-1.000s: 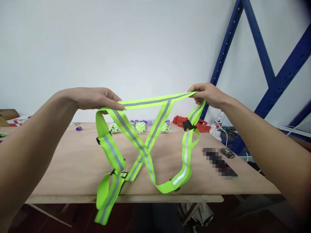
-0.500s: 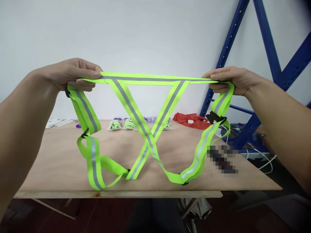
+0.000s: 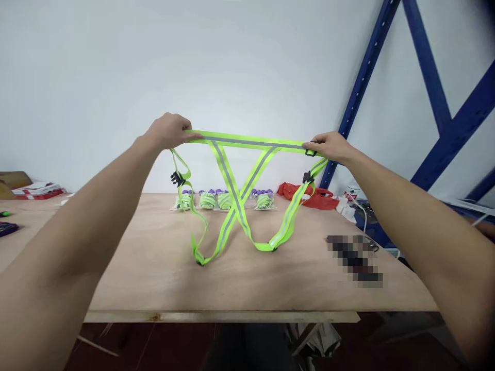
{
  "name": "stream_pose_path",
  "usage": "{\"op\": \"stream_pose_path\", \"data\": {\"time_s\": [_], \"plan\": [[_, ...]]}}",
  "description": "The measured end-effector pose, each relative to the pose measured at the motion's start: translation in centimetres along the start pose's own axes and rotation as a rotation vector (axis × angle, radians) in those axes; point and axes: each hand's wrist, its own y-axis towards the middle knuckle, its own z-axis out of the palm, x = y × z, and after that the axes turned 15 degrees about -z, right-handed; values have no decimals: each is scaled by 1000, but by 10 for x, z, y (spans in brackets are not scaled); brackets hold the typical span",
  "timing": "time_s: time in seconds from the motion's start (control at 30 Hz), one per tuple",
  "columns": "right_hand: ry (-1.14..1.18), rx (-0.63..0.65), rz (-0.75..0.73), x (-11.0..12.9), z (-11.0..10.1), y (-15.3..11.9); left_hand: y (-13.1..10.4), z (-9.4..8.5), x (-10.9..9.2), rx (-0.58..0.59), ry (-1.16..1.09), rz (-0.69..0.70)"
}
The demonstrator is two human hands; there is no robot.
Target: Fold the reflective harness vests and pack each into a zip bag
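A neon yellow-green reflective harness [image 3: 235, 200] with grey stripes hangs between my hands above the table. My left hand [image 3: 172, 132] pinches one end of its top band, and my right hand [image 3: 328, 146] grips the other end beside a black slider. The band is stretched nearly level, sloping slightly down to the right. Two straps cross in an X below it. On the left side strap dangles a black buckle [image 3: 178, 179]; another black buckle [image 3: 308, 177] sits on the right strap. The lower loops hang just over the tabletop.
The wooden table [image 3: 154, 278] stands against a white wall. Several clear bags of folded green straps [image 3: 208, 200] line its back, left of a red plastic bag [image 3: 325, 198]. A blurred-out dark object [image 3: 353, 260] lies at right, near the blue metal rack [image 3: 456, 129]. Boxes [image 3: 38, 190] stand at far left.
Both hands have moved farther away from me and closer together in view, carrying the harness forward. The left side strap has turned edge-on, and its buckle now shows.
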Motion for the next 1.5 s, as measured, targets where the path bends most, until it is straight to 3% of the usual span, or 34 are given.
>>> {"op": "stream_pose_path", "data": {"time_s": [0.1, 0.2, 0.27, 0.37, 0.47, 0.57, 0.7, 0.77, 0.87, 0.93, 1.0, 1.13, 1.23, 1.37, 1.5], "plan": [[-115, -107, 32, -2, 3, -4, 2, 5, 4, -215, 26, 62], [-180, -101, -71, -3, 6, -39, -29, 21, 22, -348, 83, 160], [-220, -4, -202, -7, 16, -85, -70, 46, 40, -313, 110, 234], [-242, 173, -413, -12, 45, -178, -149, 95, 69, -120, 42, 424], [-296, 169, -527, -2, 76, -273, -225, 134, 94, -7, -72, 560], [-321, 119, -582, 24, 92, -342, -280, 150, 114, 40, -136, 555], [-248, 142, -487, 50, 85, -382, -321, 147, 133, 58, -307, 321], [-286, 52, -344, 49, 74, -385, -331, 144, 141, -26, -367, 31], [-461, -68, 138, 32, 54, -380, -331, 140, 145, -124, -321, -491], [-534, -7, 451, 18, 44, -375, -321, 137, 140, -74, -298, -600], [-551, 100, 572, 7, 41, -374, -307, 135, 128, 20, -336, -516], [-561, 225, 401, -5, 57, -387, -284, 136, 93, 277, -246, -341], [-560, 261, 259, -2, 72, -400, -277, 145, 75, 423, -76, -444], [-472, 204, 143, 13, 80, -410, -276, 155, 81, 393, -66, -601], [-474, 11, 294, 32, 78, -410, -272, 157, 102, 372, -40, -679]]}}
